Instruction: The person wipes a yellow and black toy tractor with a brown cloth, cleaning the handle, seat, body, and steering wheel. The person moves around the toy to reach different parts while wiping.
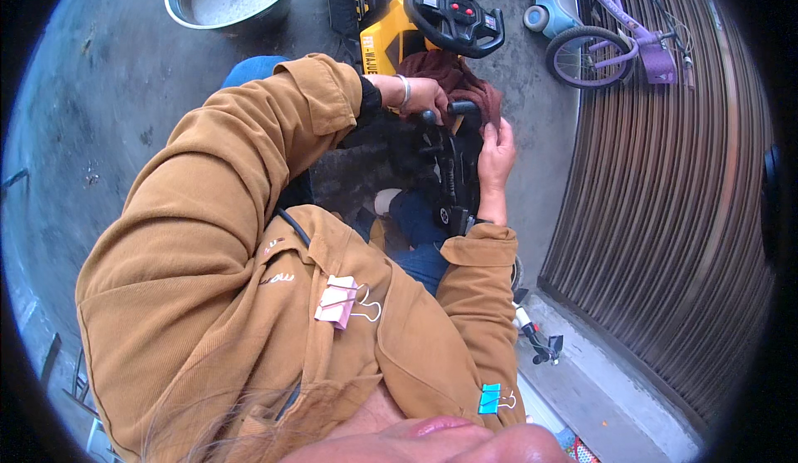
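In front of me stands a yellow and black ride-on toy vehicle with a black steering wheel. A dark reddish-brown cloth lies bunched behind a black grip on the toy and hangs down on its right side. My left hand, with a bangle at the wrist, holds the cloth beside the grips; its fingertips are partly hidden. My right hand pinches the hanging edge of the cloth between thumb and fingers. Below the grips runs a black jointed arm.
A metal bucket with whitish, foamy-looking contents stands at the upper left. To the right, a purple child's bicycle and a blue ride-on toy are beside a ribbed shutter. Grey concrete floor surrounds me.
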Tool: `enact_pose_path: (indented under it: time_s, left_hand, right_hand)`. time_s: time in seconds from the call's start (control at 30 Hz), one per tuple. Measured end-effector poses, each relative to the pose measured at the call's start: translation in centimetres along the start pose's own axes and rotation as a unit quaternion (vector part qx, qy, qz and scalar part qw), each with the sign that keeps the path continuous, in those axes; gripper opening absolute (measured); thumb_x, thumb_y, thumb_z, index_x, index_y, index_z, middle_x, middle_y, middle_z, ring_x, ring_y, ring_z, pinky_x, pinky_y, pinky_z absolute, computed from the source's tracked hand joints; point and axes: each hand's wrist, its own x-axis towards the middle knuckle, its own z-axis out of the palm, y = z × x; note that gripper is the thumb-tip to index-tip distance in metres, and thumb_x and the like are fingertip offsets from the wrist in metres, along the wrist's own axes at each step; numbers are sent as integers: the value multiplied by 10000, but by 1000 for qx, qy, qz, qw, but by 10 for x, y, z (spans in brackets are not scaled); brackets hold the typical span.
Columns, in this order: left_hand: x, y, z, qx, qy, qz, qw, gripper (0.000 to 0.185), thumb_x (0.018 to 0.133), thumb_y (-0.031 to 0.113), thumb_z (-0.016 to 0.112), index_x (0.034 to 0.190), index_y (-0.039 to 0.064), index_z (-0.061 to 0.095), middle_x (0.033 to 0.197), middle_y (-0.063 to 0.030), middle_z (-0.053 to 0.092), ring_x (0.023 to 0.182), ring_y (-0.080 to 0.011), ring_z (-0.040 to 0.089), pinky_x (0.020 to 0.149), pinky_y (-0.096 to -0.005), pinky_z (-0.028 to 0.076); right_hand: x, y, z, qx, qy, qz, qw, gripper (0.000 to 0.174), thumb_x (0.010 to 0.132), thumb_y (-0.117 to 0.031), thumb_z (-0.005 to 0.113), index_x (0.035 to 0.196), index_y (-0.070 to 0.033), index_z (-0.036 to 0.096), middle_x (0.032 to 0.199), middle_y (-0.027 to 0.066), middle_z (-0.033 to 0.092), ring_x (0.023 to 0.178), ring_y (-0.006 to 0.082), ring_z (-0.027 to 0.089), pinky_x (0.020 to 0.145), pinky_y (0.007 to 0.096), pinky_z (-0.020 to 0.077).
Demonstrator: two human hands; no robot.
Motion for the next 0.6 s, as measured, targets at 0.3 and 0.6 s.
enact_pose_path:
  time_s: [0.3,0.6]
  left_hand:
    - [15,-31,13,104,193,106,970,277,637,210,755,876,83,695,777,-99,674,717,-225,643,676,-330,499]
    - [2,-13,23,-11,72,81,994,275,708,249,765,852,33,674,712,-39,638,686,-107,560,648,-295,463]
  right_hand:
    - [-6,1,2,-22,19,-40,999,247,911,-184,538,1118,-58,585,1052,125,647,960,244,615,835,333,460]
    - [-16,16,8,-39,53,-30,997,256,906,-161,523,1140,-63,556,1006,143,651,910,279,625,799,357,470]
